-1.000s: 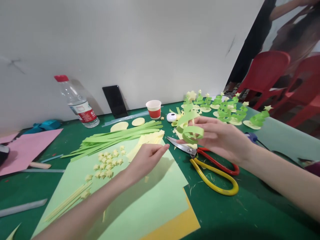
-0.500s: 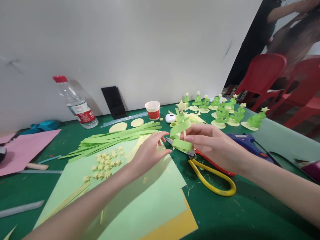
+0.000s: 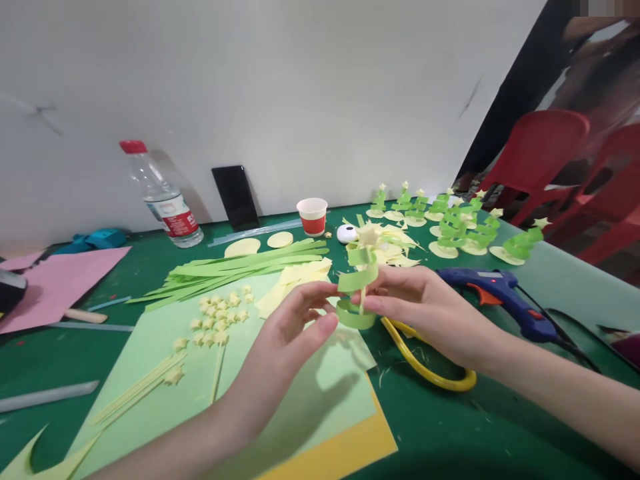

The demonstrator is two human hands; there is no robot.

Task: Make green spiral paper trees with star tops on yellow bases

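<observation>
Now both hands are at the same piece. Pale green paper spiral point(image 3: 358, 281) on a thin pale stick point(image 3: 363, 300), topped by a cream paper star point(image 3: 369, 235): upright near the centre of the frame, held above the counter point(image 3: 435, 437). Compared with a second ago, it sits lower and further left, no longer tipped out toward the right.

Right hand point(image 3: 425, 310): thumb and fingers pinched narrow on the stick, coming in from the spiral's right side. Left hand point(image 3: 287, 333): was loosely curled over the light green paper sheet point(image 3: 305, 407); has since risen and opened, thumb and index finger apart, tips at the spiral's left edge. Contact there can't be told for sure.

Reading of it: the work seems to have passed from one-handed holding to two-handed adjusting, perhaps of the coils.

Also changed: the blue plastic glue gun point(image 3: 527, 313), mostly covered by the right hand a second ago, shows plainly at right. Scissors with a yellow handle point(image 3: 453, 385) now largely hidden behind piece and hand. Similar star-topped green paper spirals point(image 3: 450, 232), upper right, stand on round cream bases; the held one shows no such base.
</observation>
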